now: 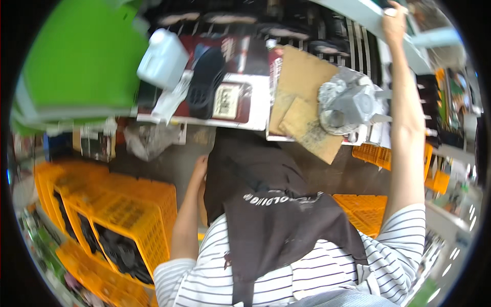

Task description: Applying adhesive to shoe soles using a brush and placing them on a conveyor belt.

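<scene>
My right arm is stretched far forward along the right side. My right hand (394, 24) is raised over a pale blue-grey beam (365, 20), its fingers curled in; what they hold, if anything, is too blurred to make out. A small white patch shows at its fingers. My left hand (201, 168) hangs low beside my dark apron (286, 230), below the bench edge, with its fingers mostly hidden. On the bench ahead lie a white plastic jug (163, 60), a black shoe sole (207, 84) and brown cardboard sheets (302, 82). A grey device partly wrapped in plastic (358, 102) stands nearest my right forearm.
Orange plastic crates (128, 215) holding black items stand at the lower left. Another orange crate (363, 210) is behind my right elbow. A large green panel (82, 56) fills the upper left. Dark items on a slatted rack (245, 25) line the back.
</scene>
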A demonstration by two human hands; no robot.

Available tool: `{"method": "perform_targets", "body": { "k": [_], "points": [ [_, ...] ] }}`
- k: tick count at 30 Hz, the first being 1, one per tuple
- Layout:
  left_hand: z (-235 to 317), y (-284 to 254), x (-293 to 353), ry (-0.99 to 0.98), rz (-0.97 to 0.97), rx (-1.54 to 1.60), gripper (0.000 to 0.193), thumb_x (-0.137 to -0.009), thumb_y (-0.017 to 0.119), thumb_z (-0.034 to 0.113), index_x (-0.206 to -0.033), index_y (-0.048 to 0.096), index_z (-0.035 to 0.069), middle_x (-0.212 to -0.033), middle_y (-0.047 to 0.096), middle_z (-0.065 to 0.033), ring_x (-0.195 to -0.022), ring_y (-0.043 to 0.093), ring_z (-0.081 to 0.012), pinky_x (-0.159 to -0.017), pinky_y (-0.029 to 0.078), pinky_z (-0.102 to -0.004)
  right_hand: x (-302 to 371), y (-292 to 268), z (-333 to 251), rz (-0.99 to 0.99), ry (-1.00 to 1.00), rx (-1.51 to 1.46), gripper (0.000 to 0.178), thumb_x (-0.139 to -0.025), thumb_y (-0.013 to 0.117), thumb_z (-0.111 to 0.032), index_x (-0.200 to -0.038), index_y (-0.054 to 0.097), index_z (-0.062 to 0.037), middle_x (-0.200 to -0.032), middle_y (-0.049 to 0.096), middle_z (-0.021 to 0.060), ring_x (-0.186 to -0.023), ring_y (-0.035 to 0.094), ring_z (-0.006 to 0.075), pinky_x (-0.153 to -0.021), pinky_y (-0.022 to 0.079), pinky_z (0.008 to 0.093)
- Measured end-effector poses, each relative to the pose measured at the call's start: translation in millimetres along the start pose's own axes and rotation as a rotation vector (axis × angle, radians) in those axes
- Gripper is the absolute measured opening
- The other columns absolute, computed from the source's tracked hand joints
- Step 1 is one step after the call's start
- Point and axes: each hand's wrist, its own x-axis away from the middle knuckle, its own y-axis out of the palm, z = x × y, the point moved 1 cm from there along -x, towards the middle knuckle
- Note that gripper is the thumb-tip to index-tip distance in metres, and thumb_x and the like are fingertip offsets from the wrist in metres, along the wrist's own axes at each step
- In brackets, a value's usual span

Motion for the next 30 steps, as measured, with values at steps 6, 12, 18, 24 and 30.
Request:
{"method": "perform_targets", "body": {
  "k": [6, 12, 18, 24, 30],
  "points": [
    [103, -21, 44, -0.035, 0.063, -0.009, 0.031, -0.094, 0.051, 0.03, -0.105, 0.062, 0.002, -0.076, 0.055, 0.0032, -0.061, 0.045, -0.0064, -0.055, 0.037, -0.0239, -3, 11, 4, 0.148, -0.019, 0.082, 0.023, -0.086, 0.045, -0.016, -0.104, 0.06, -0.0132, -0.081, 0.06, 0.0184, -0.08, 0.059, 0.0359, -0.072, 0.045, 0.0452],
    [153, -34, 69, 0.135, 0.179, -0.12, 0.031, -0.095, 0.052, 0.023, -0.111, 0.059, -0.001, -0.086, 0.064, -0.0053, -0.067, 0.054, -0.0094, -0.06, 0.044, -0.026, -4, 3, -8, 0.199, 0.013, -0.053, 0.022, -0.086, 0.045, -0.014, -0.101, 0.062, -0.0123, -0.077, 0.06, 0.0201, -0.075, 0.06, 0.0375, -0.069, 0.047, 0.0477],
    [282, -21, 130, 0.739, 0.396, -0.181, 0.021, -0.095, 0.049, 0.012, -0.106, 0.06, -0.002, -0.09, 0.063, -0.008, -0.082, 0.058, -0.0123, -0.076, 0.046, -0.0258, 1, -5, -3, 0.281, -0.05, -0.091, 0.023, -0.086, 0.046, -0.014, -0.103, 0.062, -0.0102, -0.078, 0.06, 0.0204, -0.075, 0.06, 0.038, -0.069, 0.047, 0.0468],
    [403, -4, 120, 1.079, 0.333, -0.662, 0.026, -0.087, 0.056, 0.008, -0.111, 0.057, -0.003, -0.113, 0.056, -0.0205, -0.107, 0.053, -0.0344, -0.095, 0.039, -0.0381, -1, -2, -8, 0.27, -0.025, 0.031, 0.019, -0.079, 0.054, -0.014, -0.097, 0.058, -0.0196, -0.076, 0.062, 0.0114, -0.077, 0.061, 0.0324, -0.069, 0.048, 0.0455],
    [408, -3, 49, 0.739, 0.108, -1.144, 0.063, -0.085, 0.057, 0.042, -0.127, 0.046, -0.005, -0.13, 0.044, -0.031, -0.12, 0.043, -0.0442, -0.102, 0.034, -0.0451, 1, -10, -10, 0.245, 0.029, 0.024, 0.018, -0.08, 0.055, -0.014, -0.096, 0.058, -0.0195, -0.076, 0.063, 0.0108, -0.076, 0.061, 0.0332, -0.067, 0.047, 0.047]
  ]
}}
